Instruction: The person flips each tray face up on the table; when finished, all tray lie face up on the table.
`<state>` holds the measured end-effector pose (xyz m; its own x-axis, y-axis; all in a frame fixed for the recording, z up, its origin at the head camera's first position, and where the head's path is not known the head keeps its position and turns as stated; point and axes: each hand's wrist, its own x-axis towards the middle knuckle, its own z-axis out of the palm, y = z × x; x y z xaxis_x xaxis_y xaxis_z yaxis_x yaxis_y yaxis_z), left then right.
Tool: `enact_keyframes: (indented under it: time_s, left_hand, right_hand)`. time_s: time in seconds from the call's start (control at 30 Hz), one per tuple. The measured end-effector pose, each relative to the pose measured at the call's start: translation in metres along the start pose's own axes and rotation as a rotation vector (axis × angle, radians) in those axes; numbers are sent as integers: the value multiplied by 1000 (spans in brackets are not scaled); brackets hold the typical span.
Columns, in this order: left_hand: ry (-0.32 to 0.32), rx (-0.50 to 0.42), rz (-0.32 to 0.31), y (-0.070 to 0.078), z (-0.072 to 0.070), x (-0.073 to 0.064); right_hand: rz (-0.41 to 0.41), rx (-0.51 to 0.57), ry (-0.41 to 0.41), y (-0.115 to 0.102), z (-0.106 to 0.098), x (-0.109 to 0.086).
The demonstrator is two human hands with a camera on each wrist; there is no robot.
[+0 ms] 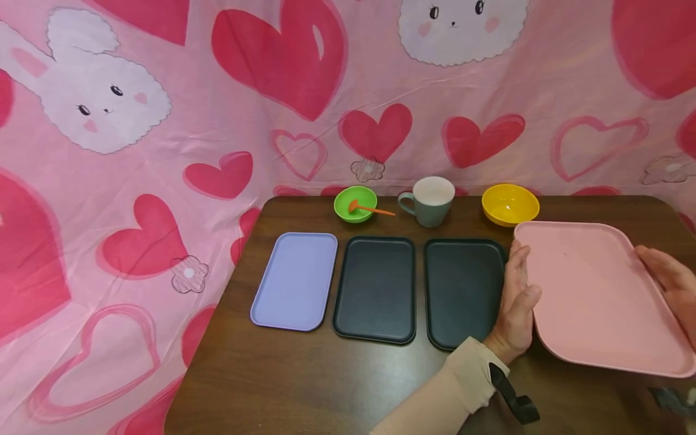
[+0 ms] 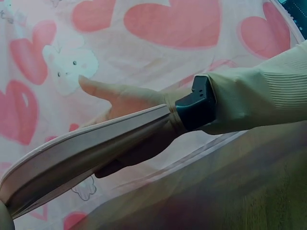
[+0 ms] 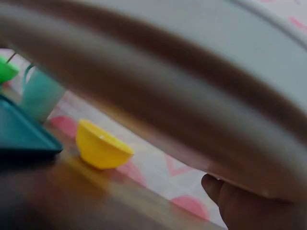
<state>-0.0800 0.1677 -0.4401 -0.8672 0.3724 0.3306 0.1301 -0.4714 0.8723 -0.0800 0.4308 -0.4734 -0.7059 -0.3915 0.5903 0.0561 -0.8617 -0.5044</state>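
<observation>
A large pink tray (image 1: 603, 296) is held up off the table between both hands, tilted. My left hand (image 1: 515, 305) presses its left edge with fairly straight fingers; in the left wrist view the thumb (image 2: 98, 88) stands apart from the tray's side (image 2: 81, 155). At the opposite edge, my right hand (image 1: 671, 287) touches the tray with extended fingers and is partly cut off by the frame. Seen from the right wrist, the tray's underside (image 3: 158, 96) covers much of that hand (image 3: 244, 206). A dark tray (image 1: 464, 293) lies just left of the left hand.
Another dark tray (image 1: 375, 290) and a lavender tray (image 1: 296, 281) lie in a row on the brown table (image 1: 304, 380). Behind stand a green bowl (image 1: 342, 208) with an orange spoon (image 1: 375, 210), a grey-green mug (image 1: 432, 205) and a yellow bowl (image 1: 510, 206). A heart-patterned cloth (image 1: 304, 145) hangs behind.
</observation>
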Motion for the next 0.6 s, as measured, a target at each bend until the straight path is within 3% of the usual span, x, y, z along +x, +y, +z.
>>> enact_keyframes:
  time_s: [0.1,0.33,0.37,0.43,0.47,0.57,0.6]
  left_hand:
    - [-27,18,-12,1,1,-1]
    - [-113,94,-36,-2,1,-3]
    - [-119,97,-41,-3,1,-4]
    - [-127,94,-55,-5,2,-4]
    - [-129,92,-63,-6,2,-4]
    - [-134,78,-95,-8,2,-4]
    - [-137,70,-104,-9,3,-4]
  right_hand:
    - [-2,26,-5,2,-1,-6]
    - [-32,-161,132,1,1,-8]
    - [-33,-103,119,0,1,-8]
    - [-17,-84,119,-1,1,-9]
    - [2,-66,150,-2,1,-9]
    - [49,-153,312,-6,0,-14]
    - [64,-234,364,-6,-1,-16]
